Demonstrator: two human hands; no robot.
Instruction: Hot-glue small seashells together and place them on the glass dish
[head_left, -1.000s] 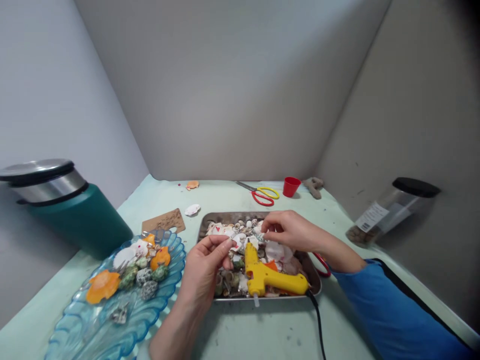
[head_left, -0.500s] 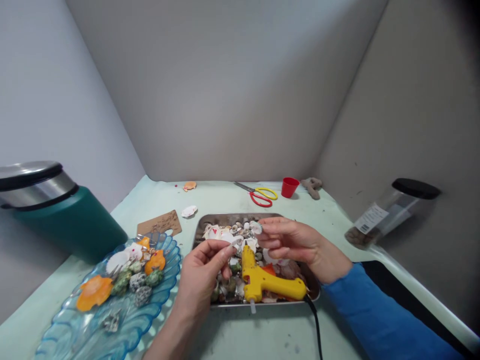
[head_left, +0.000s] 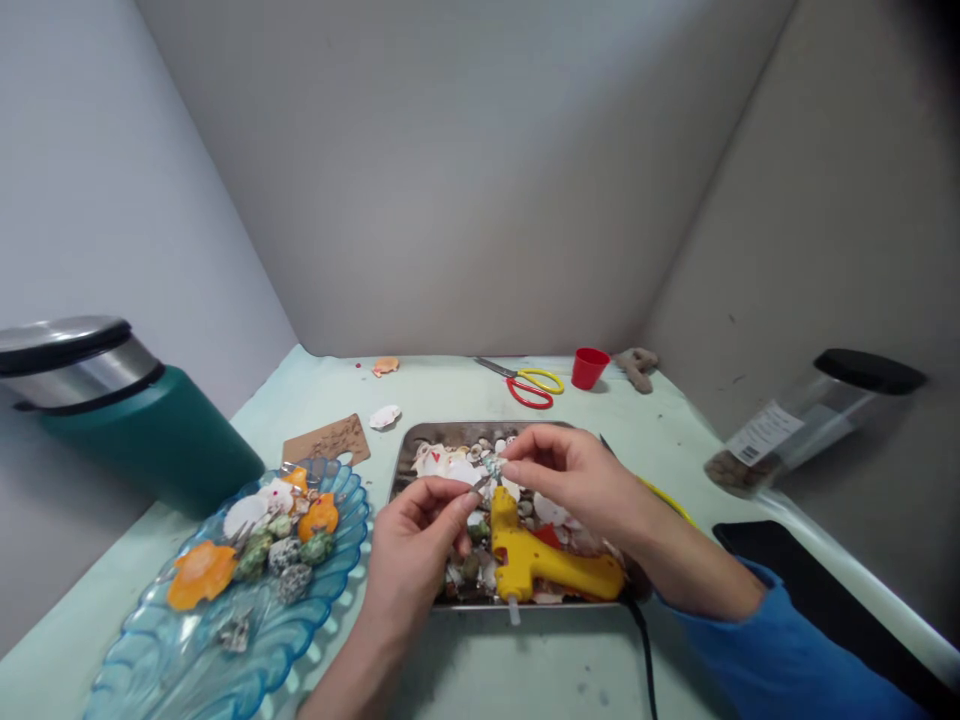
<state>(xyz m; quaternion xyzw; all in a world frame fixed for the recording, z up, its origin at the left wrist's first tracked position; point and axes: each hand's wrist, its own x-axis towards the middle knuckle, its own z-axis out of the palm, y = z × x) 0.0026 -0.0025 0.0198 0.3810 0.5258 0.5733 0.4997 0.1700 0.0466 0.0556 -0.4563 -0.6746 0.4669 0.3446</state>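
My left hand (head_left: 420, 535) pinches a small greyish shell piece (head_left: 481, 484) between thumb and forefinger. Close beside it, the fingertips of my right hand (head_left: 574, 480) are closed on a small pale, greenish shell (head_left: 493, 466). The two pieces are very near each other; I cannot tell if they touch. Both hands are over a metal tray (head_left: 409, 440) full of shells. Lying across the tray's front is a yellow glue gun (head_left: 559, 568), its nozzle just below my fingertips and a clear glue stick poking out of its back end.
On the left stand a blue glass dish (head_left: 150, 680) of shells and a teal bottle (head_left: 150, 430). Behind lie a brown card (head_left: 322, 442), scissors (head_left: 517, 380) and a red cup (head_left: 590, 370). To the right are a clear jar (head_left: 795, 430) and a black flat object (head_left: 810, 600).
My right hand has turned palm-down and moved its shell left and down, close to the piece in my left hand. The view has shifted slightly.
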